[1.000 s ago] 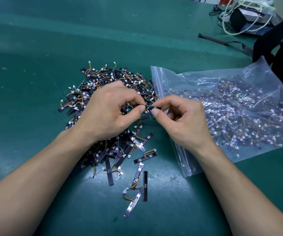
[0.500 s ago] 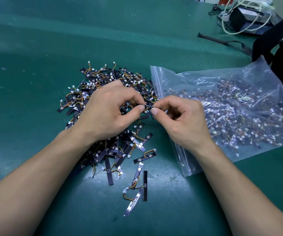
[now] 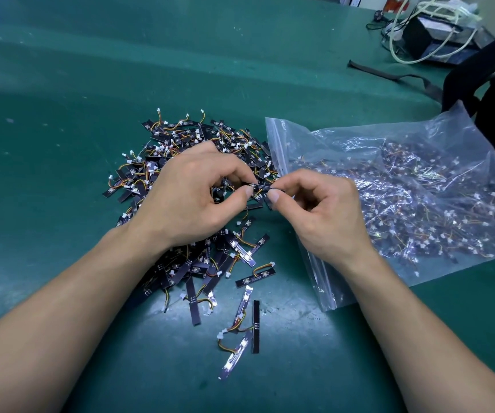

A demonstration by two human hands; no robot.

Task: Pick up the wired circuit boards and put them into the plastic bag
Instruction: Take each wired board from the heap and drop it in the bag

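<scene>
Your left hand [image 3: 192, 198] and right hand [image 3: 320, 210] both pinch one board [image 3: 262, 186] above the pile [image 3: 198, 186] on the surface [image 3: 61, 144]. The bag [image 3: 404, 198] already holds many; plenty remain.

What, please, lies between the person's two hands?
In the head view, one narrow black circuit board strip spans the gap, pinched by the left hand and right hand.

A heap of wired circuit boards [image 3: 198, 150] is lying on the table [image 3: 61, 99], the plastic bag [image 3: 404, 189] sitting just right of it, more boards inside. Over the heap's right edge, the left hand [image 3: 192, 198] and right hand [image 3: 323, 210] are pinching a single board [image 3: 262, 186] between them.
</scene>
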